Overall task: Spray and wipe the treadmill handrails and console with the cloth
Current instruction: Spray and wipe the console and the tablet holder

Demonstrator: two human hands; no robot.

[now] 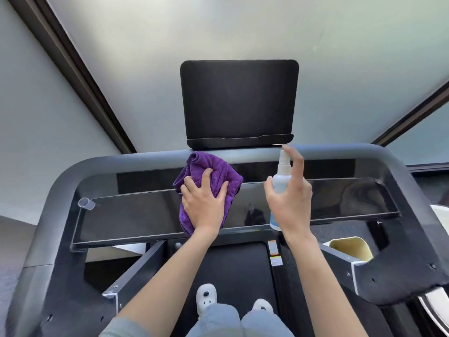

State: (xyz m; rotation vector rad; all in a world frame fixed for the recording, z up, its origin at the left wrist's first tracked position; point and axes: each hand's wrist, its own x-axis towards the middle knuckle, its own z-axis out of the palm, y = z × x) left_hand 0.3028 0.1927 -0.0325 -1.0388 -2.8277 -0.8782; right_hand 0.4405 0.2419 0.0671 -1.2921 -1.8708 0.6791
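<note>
I look down on a treadmill whose glossy black console [315,203] stretches left to right across the middle of my view, framed by a grey handrail [150,158] that runs along its far edge and curves down both sides. Behind it a dark tablet holder [239,103] stands upright against a pale frosted window wall [243,27] crossed by dark frame bars. A small clear cap [86,203] lies on its side at the console's left end, and the black running belt [233,266] shows below, with my two white shoes [206,294] on it. My left hand [204,203] lies spread on the purple cloth [213,171], fingers pressing into its folds; the cloth is bunched, its long axis running from the console's near edge up to the far handrail, which its top touches. My right hand [290,198] grips the white spray bottle [281,181] just right of the cloth, fingers wrapped round its body with the forefinger raised beside the nozzle. The bottle stands nearly upright above the console, its long axis vertical and its nozzle end up, near the holder's lower lip. I cannot tell which way the nozzle faces.
</note>
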